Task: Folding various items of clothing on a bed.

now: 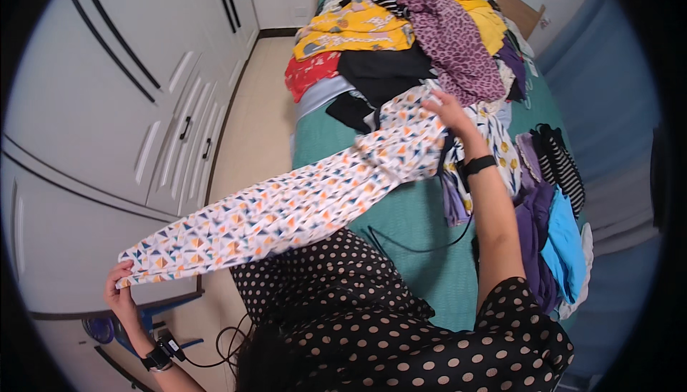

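Note:
A long white garment (265, 209) with orange and dark blue triangles, which looks like a pair of trousers, is stretched between my hands. My left hand (120, 284) is closed on its lower end at the far left, out over the floor. At the other end, my right hand (447, 111) grips the bunched, wider part above the bed. The middle of the cloth hangs in front of my body, its layers lying lengthwise together. Just under my right wrist lies a white piece with yellow flowers (499, 138), partly covered by my arm.
A green-covered bed (429, 277) carries a heap of clothes, among them a yellow printed piece (351, 30), a leopard-print piece (458, 41) and black cloth (383, 73). Purple (533, 238) and blue garments (563, 249) lie at its right. White cabinets (107, 105) line the left.

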The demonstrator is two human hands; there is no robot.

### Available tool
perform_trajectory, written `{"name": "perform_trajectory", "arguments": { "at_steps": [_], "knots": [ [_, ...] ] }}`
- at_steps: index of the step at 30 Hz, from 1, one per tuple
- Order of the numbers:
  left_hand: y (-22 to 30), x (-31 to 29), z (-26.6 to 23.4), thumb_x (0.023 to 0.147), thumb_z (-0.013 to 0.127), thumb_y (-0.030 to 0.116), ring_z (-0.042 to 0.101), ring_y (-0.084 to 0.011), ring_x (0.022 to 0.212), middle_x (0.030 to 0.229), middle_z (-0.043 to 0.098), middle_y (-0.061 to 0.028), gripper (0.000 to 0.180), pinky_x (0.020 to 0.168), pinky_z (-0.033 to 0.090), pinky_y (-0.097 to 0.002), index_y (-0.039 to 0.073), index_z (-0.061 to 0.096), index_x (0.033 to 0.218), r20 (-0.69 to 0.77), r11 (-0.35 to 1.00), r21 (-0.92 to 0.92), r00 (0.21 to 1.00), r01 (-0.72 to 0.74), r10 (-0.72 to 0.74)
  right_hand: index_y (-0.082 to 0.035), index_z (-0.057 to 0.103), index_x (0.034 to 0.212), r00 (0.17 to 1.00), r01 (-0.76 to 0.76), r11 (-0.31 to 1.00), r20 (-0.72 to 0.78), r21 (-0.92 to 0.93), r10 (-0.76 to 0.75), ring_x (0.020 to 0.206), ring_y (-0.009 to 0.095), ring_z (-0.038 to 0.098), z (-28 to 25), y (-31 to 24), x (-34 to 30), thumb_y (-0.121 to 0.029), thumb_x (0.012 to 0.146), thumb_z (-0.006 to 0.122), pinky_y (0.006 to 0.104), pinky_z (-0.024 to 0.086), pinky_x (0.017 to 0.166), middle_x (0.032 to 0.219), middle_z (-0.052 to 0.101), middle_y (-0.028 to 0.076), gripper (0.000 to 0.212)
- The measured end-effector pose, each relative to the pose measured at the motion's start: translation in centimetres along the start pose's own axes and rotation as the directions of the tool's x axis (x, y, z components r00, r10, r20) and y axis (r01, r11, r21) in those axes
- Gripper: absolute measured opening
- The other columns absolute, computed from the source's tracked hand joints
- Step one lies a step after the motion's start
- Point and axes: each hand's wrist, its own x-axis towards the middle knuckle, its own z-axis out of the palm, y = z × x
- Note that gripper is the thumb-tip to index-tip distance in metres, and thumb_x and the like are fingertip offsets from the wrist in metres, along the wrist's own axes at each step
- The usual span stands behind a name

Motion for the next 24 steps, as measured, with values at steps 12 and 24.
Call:
{"name": "perform_trajectory", "arguments": {
  "at_steps": [12,24],
  "knots": [
    [1.0,0.6,23.5,0.068,0.046,-0.015,0.062,-0.0267,0.097,0.097,0.067,-0.0135,0.027,0.087,0.047,-0.0334,0.000,0.063,0.082,0.481,0.988,-0.045,0.863,-0.150,0.153,-0.010,0.067,0.098,0.891,-0.090,0.860,-0.427,-0.503,-0.157,0.084,0.028,0.065,-14.0,9.7,-1.5,-0.029,0.074,0.071,0.0361,0.050,0.071,0.085,0.067,0.013,0.031],
    [-0.8,-1.3,25.3,0.063,0.043,-0.019,0.063,-0.0294,0.094,0.098,0.067,-0.0148,0.035,0.086,0.048,-0.0347,-0.001,0.065,0.083,0.582,0.998,-0.042,0.810,-0.054,0.069,-0.012,0.068,0.083,0.906,-0.214,0.566,-0.378,-0.797,-0.190,0.082,0.028,0.061,-4.4,11.2,-8.2,-0.007,0.075,0.053,0.0388,0.049,0.068,0.081,0.059,0.009,0.018]
  ]
}}
